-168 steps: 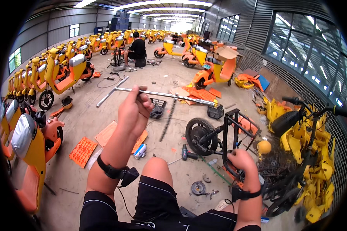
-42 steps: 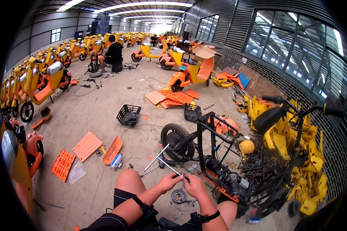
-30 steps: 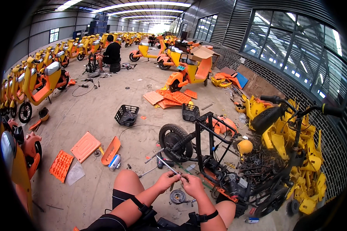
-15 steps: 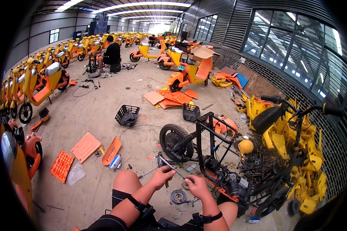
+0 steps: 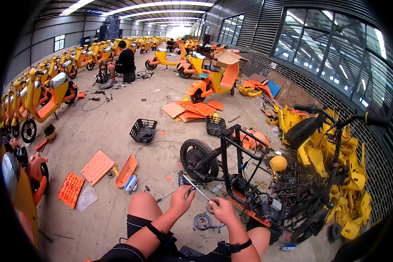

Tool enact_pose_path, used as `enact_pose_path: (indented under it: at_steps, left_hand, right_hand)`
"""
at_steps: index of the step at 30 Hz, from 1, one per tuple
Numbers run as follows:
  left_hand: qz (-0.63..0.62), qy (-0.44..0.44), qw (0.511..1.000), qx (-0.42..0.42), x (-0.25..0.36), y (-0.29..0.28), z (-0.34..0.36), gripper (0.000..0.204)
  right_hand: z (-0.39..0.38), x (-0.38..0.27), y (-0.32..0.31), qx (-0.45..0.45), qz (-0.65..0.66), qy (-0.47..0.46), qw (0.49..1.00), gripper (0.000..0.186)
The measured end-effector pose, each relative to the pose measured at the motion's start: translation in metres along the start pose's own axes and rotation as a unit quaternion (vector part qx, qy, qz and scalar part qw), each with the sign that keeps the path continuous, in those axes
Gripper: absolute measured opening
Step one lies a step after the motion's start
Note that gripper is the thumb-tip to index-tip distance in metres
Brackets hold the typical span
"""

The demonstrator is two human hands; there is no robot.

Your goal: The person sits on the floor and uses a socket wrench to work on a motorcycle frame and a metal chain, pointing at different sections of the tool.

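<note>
A slim silver metal rod [image 5: 200, 191] slants in front of me, its far end up and to the left. The fingers of my right hand [image 5: 222, 211] are closed round its near end. My left hand [image 5: 182, 201] pinches near the middle of the rod; the fingertips are small and partly hidden. Just beyond the left hand, a dark power tool [image 5: 181, 178] lies on the floor. Right of my hands stands a stripped black scooter frame [image 5: 226, 161] with its rear wheel [image 5: 199, 160]. A round metal part [image 5: 202, 222] lies below the hands.
Another rod [image 5: 166, 195] and a spray can [image 5: 130, 184] lie left of my hands. Orange panels [image 5: 98, 167] and black baskets [image 5: 143, 130] are farther off. Yellow body parts [image 5: 351, 192] and dark metal parts [image 5: 298, 187] are heaped right. A person [image 5: 125, 61] sits beyond, near parked scooters [image 5: 48, 94].
The rod has turned a little, and my left hand has shifted slightly up along it. My right hand stays at its near end.
</note>
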State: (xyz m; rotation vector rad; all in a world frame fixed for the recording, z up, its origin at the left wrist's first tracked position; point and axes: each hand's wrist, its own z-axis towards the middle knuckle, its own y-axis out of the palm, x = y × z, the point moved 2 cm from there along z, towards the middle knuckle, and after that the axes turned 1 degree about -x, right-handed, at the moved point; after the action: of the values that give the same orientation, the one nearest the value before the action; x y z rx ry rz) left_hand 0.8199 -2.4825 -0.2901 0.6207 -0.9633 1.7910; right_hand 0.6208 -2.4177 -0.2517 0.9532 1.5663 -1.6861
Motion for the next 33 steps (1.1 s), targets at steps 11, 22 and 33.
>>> enact_pose_path:
  at_steps: [11,22,33]
  left_hand:
    - [0.033,-0.063,0.997,-0.021,-0.003,0.007,-0.004,0.022]
    - [0.103,0.008,0.995,0.012,-0.004,-0.002,0.002,0.020]
    - [0.117,-0.017,0.992,0.042,-0.012,-0.014,0.014,0.021]
  right_hand:
    - [0.007,0.023,0.005,-0.082,-0.089,0.048,0.992,0.029]
    - [0.003,0.059,0.012,-0.124,-0.148,0.082,0.978,0.027]
    - [0.000,0.053,0.010,-0.151,-0.068,0.134,0.977,0.031]
